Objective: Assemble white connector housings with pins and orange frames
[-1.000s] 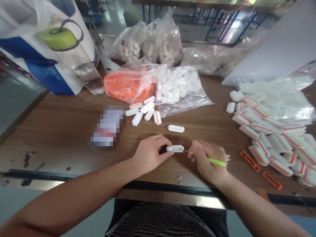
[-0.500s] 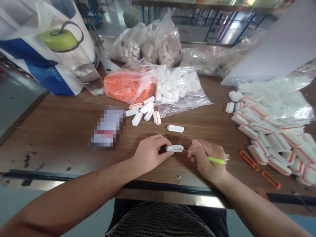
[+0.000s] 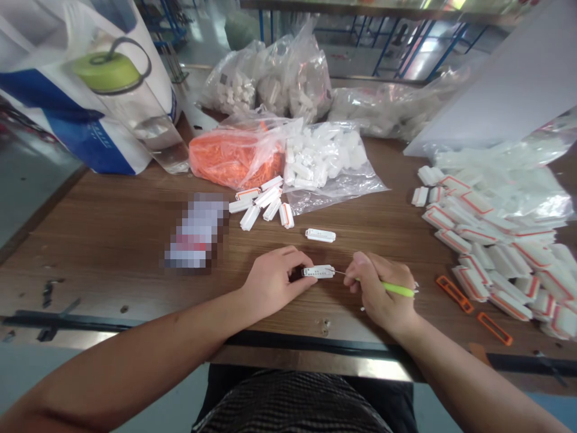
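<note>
My left hand (image 3: 276, 278) pinches the left end of a small white plastic housing (image 3: 321, 272) with a row of dark holes along its face. In my right hand (image 3: 381, 291) is a thin metal pick with a lime-green handle (image 3: 397, 290), gripped like a pen. The pick's slender tip reaches the right end of the housing; whether it sits in a hole I cannot tell. A second white housing (image 3: 320, 235) lies on the table just beyond. Tiny white bits (image 3: 416, 287) lie beside my right hand, partly hidden by it.
White pieces with orange trim (image 3: 491, 258) are heaped at the right, near two orange frames (image 3: 494, 328). Behind my hands lie several white pieces (image 3: 269, 196), a bag of orange parts (image 3: 234, 157) and a bag of white parts (image 3: 322, 157). A bottle (image 3: 130, 108) stands back left.
My right hand and the pick have shifted very slightly to the right. The left hand holds the housing in nearly the same place.
</note>
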The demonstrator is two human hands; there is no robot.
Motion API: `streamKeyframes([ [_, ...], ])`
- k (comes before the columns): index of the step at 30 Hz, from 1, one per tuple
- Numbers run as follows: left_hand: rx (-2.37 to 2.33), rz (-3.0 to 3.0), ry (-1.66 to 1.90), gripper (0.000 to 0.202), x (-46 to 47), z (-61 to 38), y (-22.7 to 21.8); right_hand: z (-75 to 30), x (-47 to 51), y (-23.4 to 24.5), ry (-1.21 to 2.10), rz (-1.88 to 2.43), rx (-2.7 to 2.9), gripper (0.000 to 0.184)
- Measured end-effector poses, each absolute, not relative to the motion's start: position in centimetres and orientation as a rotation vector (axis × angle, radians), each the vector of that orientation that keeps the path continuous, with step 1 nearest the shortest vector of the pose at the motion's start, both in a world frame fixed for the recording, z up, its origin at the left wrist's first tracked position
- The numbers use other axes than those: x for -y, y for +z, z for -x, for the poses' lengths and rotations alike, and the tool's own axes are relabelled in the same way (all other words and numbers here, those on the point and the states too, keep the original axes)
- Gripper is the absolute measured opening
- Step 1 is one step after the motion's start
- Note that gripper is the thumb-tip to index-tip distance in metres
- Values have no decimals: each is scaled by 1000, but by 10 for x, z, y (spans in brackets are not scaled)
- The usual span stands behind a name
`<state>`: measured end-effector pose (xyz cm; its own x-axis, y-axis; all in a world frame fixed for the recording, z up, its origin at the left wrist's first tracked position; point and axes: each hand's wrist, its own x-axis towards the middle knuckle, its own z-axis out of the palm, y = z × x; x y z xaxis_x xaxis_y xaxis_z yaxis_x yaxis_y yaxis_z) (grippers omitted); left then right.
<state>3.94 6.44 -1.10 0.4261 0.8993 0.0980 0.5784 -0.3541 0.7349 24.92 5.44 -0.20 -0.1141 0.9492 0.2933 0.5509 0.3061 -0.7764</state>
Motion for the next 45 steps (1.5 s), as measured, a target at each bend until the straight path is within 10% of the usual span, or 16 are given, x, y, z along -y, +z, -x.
streamKeyframes([
  [45,-1239,-2049,685,9,-64,-39,-14,-249,-55,4,657,1275,1863,44],
])
